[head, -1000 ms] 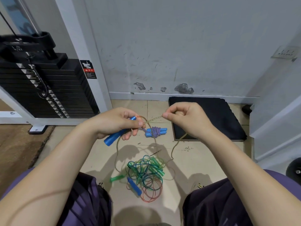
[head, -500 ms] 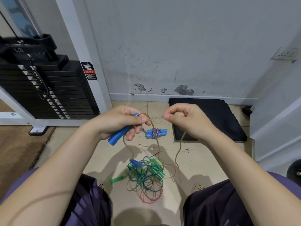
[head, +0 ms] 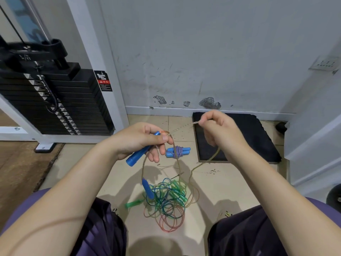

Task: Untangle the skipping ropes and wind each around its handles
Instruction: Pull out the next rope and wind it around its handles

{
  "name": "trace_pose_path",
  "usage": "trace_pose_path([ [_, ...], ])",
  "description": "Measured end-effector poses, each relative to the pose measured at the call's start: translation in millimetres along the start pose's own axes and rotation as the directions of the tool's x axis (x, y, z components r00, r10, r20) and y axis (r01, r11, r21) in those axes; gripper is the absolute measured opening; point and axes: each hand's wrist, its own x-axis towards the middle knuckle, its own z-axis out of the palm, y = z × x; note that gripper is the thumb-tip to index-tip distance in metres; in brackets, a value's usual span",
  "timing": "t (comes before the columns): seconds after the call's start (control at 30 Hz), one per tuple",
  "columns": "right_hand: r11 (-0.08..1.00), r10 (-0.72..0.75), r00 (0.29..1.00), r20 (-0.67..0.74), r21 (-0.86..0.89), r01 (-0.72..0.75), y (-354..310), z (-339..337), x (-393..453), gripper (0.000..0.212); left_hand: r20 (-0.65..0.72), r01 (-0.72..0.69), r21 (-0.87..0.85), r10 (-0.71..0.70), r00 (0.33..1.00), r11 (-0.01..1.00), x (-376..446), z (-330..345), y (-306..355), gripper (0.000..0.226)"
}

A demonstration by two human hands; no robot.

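My left hand (head: 142, 140) grips a blue handle (head: 141, 152) of a pale translucent rope (head: 184, 126). My right hand (head: 219, 129) pinches that rope up and to the right, so a short taut stretch runs between the hands. The rope loops down to a second blue handle (head: 148, 188) hanging just above the tangle. On the floor between my knees lies a tangled pile of green, blue and red ropes (head: 168, 202) with a green handle (head: 133, 203) at its left. Farther off lies a rope wound round its two blue handles (head: 177, 152).
A black mat (head: 254, 137) lies at the wall to the right. A black weight stack in a white frame (head: 55, 100) stands at the left, with brown flooring (head: 20, 172) in front of it. My knees flank the rope pile.
My right hand has pulled the rope up and to the right, away from the left hand. The second blue handle has lifted out of the pile and now hangs on the rope.
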Motion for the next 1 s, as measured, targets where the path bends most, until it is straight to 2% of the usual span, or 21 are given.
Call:
trace_pose_path([
  [0.03,0.999,0.007,1.000,0.000,0.049,-0.007,-2,-1,0,0.017,-0.009,-0.005,-0.006,0.005,1.000,1.000,0,0,0,0.024],
  [0.1,0.997,-0.024,0.993,0.116,0.075,0.015,-3,0,-1,0.013,-0.005,-0.013,-0.013,0.013,1.000,1.000,1,4,-2,0.026],
  [0.2,0.999,-0.048,0.937,0.347,0.017,0.045,2,11,-7,0.027,0.029,-0.022,-0.008,0.022,0.999,1.000,3,13,-4,0.022],
  [0.27,0.996,-0.043,0.921,0.386,-0.051,0.068,4,17,-9,0.022,0.067,-0.035,-0.010,0.036,0.997,0.999,2,14,-3,0.016],
  [0.33,0.991,-0.082,0.942,0.325,-0.073,0.112,4,15,-7,0.009,0.056,-0.035,-0.012,0.036,0.998,0.999,2,12,-1,0.022],
  [0.43,0.998,-0.069,0.993,0.100,0.009,0.069,2,4,-1,0.017,0.000,-0.040,-0.016,0.040,0.999,0.999,1,5,0,0.026],
  [0.5,0.997,-0.029,0.999,0.034,0.079,0.026,-1,-3,1,0.020,-0.009,-0.054,-0.007,0.054,0.999,0.999,0,4,0,0.021],
  [0.53,0.997,-0.032,0.997,0.068,0.073,0.028,-2,-4,0,0.019,-0.008,-0.062,-0.005,0.062,0.998,0.998,0,6,-1,0.019],
  [0.6,0.998,-0.053,0.974,0.220,0.051,0.043,-2,1,-4,0.016,-0.007,-0.075,-0.013,0.074,0.997,0.997,2,11,-1,0.017],
  [0.7,0.995,-0.057,0.916,0.396,-0.054,0.085,3,14,-11,0.024,0.018,-0.089,-0.017,0.089,0.996,0.996,2,18,0,0.020],
  [0.8,0.965,-0.113,0.944,0.309,-0.193,0.179,3,16,-9,0.014,0.022,-0.081,-0.012,0.081,0.996,0.997,1,18,2,0.012],
  [0.93,0.984,-0.147,0.989,0.014,-0.101,0.148,3,3,0,0.009,-0.060,-0.083,0.002,0.083,0.995,0.997,0,11,2,0.016],
  [1.0,0.993,-0.111,0.993,-0.042,-0.047,0.109,3,1,0,0.006,-0.085,-0.102,0.009,0.103,0.991,0.995,0,9,2,0.016],
])
